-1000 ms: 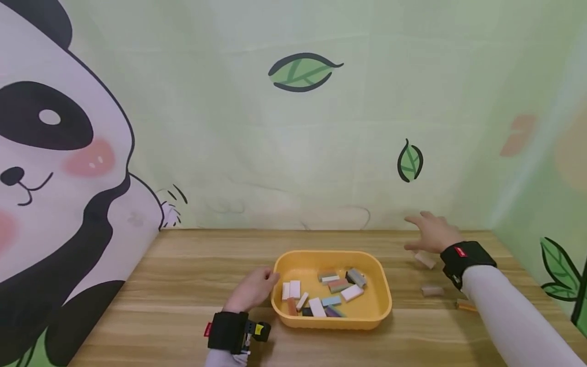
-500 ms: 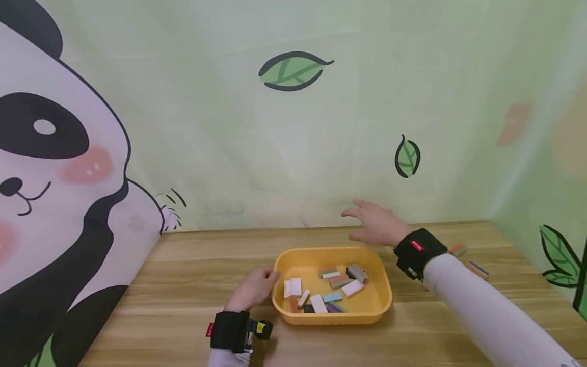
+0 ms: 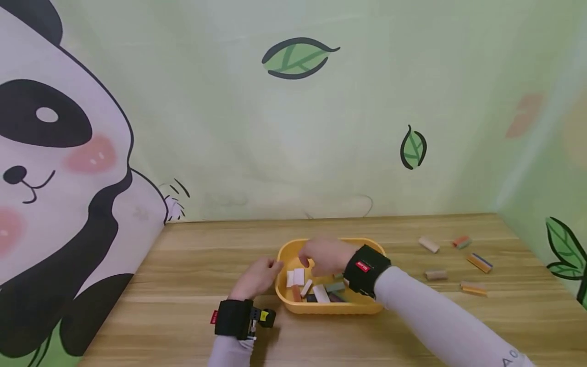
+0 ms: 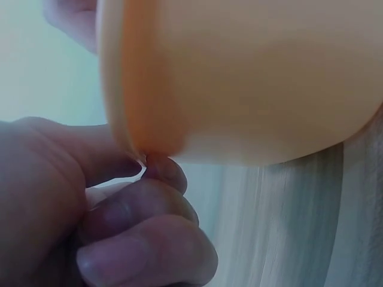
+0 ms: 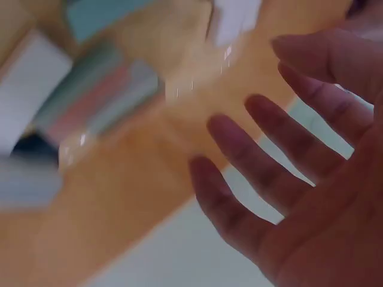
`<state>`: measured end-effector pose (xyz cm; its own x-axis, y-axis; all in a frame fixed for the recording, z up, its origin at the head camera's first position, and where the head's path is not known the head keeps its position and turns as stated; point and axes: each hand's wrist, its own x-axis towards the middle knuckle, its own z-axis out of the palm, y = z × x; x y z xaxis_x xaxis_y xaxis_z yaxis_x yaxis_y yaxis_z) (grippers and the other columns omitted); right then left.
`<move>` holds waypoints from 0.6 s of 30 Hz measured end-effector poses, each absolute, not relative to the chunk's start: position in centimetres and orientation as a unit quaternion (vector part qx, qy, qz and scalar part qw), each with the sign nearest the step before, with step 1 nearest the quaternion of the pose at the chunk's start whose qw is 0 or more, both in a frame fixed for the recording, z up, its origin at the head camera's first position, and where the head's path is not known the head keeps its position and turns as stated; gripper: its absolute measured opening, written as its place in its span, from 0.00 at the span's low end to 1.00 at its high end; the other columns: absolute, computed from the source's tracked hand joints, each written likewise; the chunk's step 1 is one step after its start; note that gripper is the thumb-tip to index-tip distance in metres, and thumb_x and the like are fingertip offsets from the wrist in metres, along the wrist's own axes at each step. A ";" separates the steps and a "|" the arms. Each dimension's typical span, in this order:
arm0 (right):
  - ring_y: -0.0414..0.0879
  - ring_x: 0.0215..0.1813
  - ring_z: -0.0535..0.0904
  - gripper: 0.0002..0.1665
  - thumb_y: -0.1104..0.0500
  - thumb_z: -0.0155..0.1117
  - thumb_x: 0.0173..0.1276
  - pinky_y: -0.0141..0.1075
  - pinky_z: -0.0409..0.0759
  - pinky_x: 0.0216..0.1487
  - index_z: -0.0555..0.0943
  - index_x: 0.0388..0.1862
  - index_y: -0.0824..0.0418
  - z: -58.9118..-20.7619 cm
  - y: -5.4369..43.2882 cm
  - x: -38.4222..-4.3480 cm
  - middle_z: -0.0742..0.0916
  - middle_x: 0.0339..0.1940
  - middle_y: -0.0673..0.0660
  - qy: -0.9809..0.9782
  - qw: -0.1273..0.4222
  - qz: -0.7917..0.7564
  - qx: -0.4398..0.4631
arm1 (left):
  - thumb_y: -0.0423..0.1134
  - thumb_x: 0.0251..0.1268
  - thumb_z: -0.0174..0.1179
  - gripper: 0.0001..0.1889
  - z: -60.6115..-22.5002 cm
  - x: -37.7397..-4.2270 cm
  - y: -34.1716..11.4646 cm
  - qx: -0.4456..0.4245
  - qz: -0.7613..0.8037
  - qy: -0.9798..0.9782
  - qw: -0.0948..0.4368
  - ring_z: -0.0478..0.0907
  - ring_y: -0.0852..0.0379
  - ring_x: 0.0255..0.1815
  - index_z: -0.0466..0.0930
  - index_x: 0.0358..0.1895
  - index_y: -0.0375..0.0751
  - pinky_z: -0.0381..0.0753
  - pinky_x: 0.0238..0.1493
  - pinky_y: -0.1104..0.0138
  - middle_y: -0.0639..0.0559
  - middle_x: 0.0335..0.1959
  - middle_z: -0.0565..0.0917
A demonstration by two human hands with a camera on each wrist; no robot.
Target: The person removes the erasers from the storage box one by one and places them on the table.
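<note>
A yellow plastic basket [image 3: 330, 308] stands on the wooden table, holding several small rectangular blocks, among them a white block [image 3: 321, 293] and an orange-brown block [image 3: 296, 293]. At its left end my left hand [image 3: 254, 279] pinches the rim between thumb and curled fingers; the left wrist view shows this grip on the basket wall [image 4: 251, 89] up close. My right hand [image 3: 327, 256] is over the basket, hiding some of the blocks. In the right wrist view its fingers [image 5: 239, 143] are spread and hold nothing, near a striped grey-and-pink block [image 5: 99, 98].
Several more blocks lie on the table right of the basket, including a beige block [image 3: 428, 244], an orange-and-blue block [image 3: 479, 263] and a brownish block [image 3: 435, 275]. Behind the table hangs a printed cloth backdrop [image 3: 293, 142] with a panda and leaves.
My right hand has moved left, from above the loose blocks, past the basket's back edge, to over the basket. My left hand has kept its grip on the rim.
</note>
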<state>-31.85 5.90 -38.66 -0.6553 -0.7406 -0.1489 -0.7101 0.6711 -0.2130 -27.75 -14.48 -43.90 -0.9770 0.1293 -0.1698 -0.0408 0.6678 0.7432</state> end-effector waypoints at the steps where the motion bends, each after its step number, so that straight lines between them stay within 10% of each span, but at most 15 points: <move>1: 0.44 0.35 0.73 0.09 0.64 0.71 0.59 0.36 0.73 0.39 0.81 0.36 0.55 -39.0 5.7 -31.7 0.82 0.36 0.52 0.907 0.122 -0.059 -0.398 | 0.45 0.78 0.46 0.18 -43.9 -27.8 -14.4 0.022 0.408 0.906 0.107 0.64 0.57 0.19 0.77 0.34 0.36 0.61 0.21 0.66 0.53 0.19 0.66; 18: 0.48 0.39 0.75 0.11 0.69 0.66 0.59 0.43 0.76 0.47 0.85 0.40 0.59 -39.3 8.8 -33.5 0.83 0.39 0.53 0.949 0.137 -0.034 -0.281 | 0.45 0.78 0.46 0.17 -43.6 -27.4 -14.2 0.020 0.399 0.911 0.099 0.65 0.56 0.20 0.75 0.31 0.39 0.62 0.22 0.65 0.53 0.20 0.66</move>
<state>-33.54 8.77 -39.31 -0.8052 -0.5419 -0.2409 -0.5234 0.8403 -0.1409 -27.41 -14.23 -43.56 -0.9795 0.1149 -0.1657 -0.0437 0.6812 0.7307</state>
